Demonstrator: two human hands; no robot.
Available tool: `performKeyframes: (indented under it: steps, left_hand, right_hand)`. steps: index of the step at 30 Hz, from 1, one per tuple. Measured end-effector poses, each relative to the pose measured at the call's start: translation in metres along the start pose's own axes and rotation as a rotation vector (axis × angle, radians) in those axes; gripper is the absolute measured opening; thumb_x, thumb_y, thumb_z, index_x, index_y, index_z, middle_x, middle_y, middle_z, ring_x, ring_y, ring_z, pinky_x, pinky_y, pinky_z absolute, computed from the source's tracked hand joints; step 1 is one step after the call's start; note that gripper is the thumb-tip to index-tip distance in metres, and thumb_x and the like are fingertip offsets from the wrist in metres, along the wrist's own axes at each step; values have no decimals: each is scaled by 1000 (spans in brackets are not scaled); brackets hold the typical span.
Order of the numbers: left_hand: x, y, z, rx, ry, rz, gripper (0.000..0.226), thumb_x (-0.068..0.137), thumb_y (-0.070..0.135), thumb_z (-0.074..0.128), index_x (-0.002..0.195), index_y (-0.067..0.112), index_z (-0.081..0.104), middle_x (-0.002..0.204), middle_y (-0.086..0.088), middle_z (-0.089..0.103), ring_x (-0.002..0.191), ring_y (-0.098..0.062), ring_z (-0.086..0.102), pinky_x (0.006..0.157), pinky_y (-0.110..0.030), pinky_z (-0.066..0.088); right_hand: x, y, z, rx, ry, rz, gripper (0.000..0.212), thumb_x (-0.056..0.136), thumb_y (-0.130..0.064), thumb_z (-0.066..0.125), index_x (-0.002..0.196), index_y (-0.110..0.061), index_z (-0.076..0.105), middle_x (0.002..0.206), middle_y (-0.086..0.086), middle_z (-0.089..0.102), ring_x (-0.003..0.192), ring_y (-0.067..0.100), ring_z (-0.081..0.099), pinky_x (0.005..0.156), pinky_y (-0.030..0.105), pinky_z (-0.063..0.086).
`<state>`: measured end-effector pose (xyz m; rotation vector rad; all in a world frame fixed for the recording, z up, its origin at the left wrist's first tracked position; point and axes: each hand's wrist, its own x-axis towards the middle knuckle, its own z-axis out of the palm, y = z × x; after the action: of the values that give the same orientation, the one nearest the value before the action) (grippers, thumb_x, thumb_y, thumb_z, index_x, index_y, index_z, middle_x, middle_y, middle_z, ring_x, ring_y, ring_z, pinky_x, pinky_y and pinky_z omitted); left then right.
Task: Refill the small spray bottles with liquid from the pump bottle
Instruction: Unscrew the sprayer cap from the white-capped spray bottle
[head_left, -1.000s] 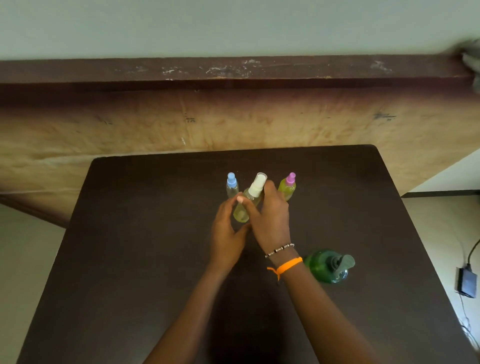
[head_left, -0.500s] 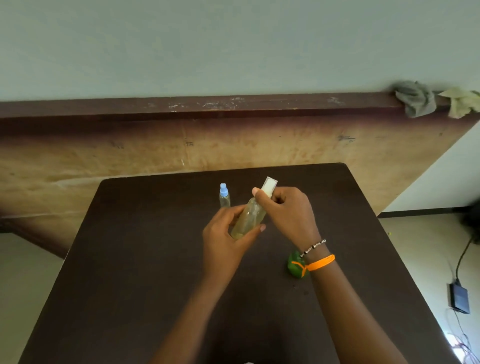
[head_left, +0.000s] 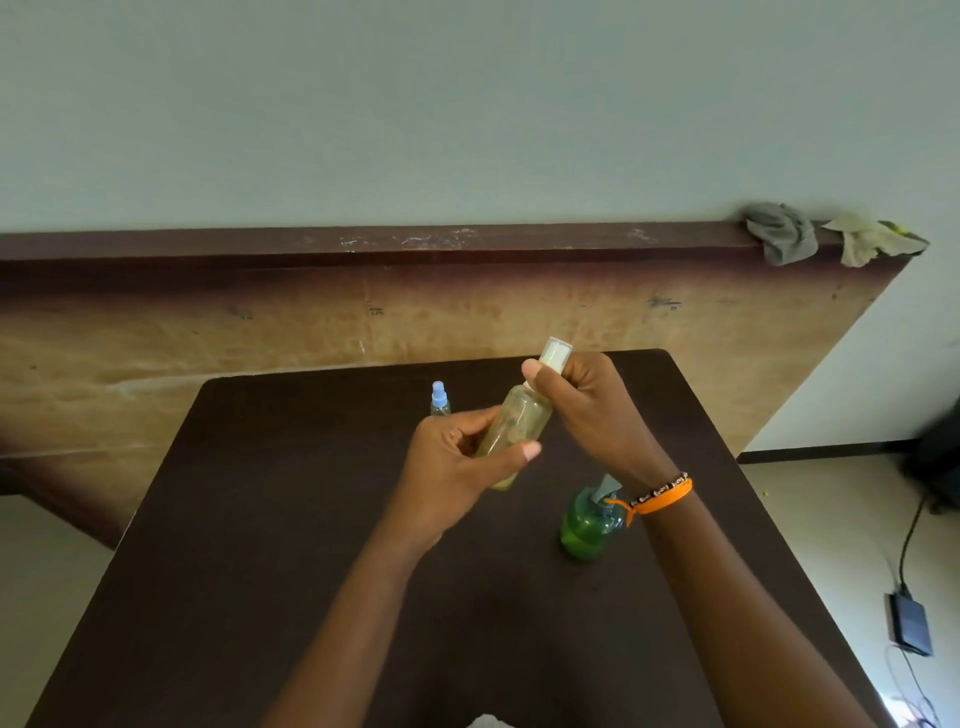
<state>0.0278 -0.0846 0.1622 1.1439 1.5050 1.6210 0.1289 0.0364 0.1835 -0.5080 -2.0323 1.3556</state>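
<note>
Head view: above a dark table (head_left: 260, 519), the left hand (head_left: 447, 478) wraps thumb and fingers round the body of a clear spray bottle (head_left: 514, 426), held tilted, while the right hand (head_left: 587, 410) pinches its white cap (head_left: 555, 353). The green pump bottle (head_left: 589, 525) stands just below the right wrist; a blue-capped bottle (head_left: 439, 399) waits behind. The held bottle looks light, thin-walled and slick, best gripped mid-body, with the cap turned at its collar.
</note>
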Motion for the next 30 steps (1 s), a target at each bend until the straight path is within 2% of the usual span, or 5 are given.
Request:
performKeyframes:
  steps: [8,13,18,23,30]
  left_hand:
    - [-13,-10,0,-723,-431,-288,61,56,57,79,97,13,73,71,1,65,63,-6,62,65,-21,55]
    - [-5,-4,8,-42,51,-85,23,73,25,77,95,23,71,80,2,66,73,-4,61,66,-20,49]
    - [-3,-10,8,407,231,103,42,72,32,77,112,28,66,77,7,57,71,-4,57,62,-19,49]
    - [-3,-7,13,-104,43,-154,33,75,29,70,106,26,62,98,1,71,94,-15,67,75,-24,55]
    - [-6,-12,11,-867,-398,-324,59,68,43,76,108,0,66,87,-14,68,78,-17,68,85,-35,54]
  right_hand:
    - [2,-14,-1,112,-329,-17,34,89,-35,47,57,-26,55,55,-8,48,49,4,39,54,18,34]
    - [3,-10,-11,-63,-105,20,27,84,-38,61,69,-17,55,65,0,53,61,10,49,58,25,41]
    - [2,-6,-15,-64,-68,151,27,89,-29,65,85,-3,60,78,18,56,73,18,51,66,31,43]
    - [2,-8,-30,206,-225,218,21,86,-25,60,93,-5,59,76,0,54,59,0,44,55,12,36]
    - [10,-2,-40,579,-381,196,33,73,-37,79,98,-17,73,94,-4,68,80,8,62,71,20,50]
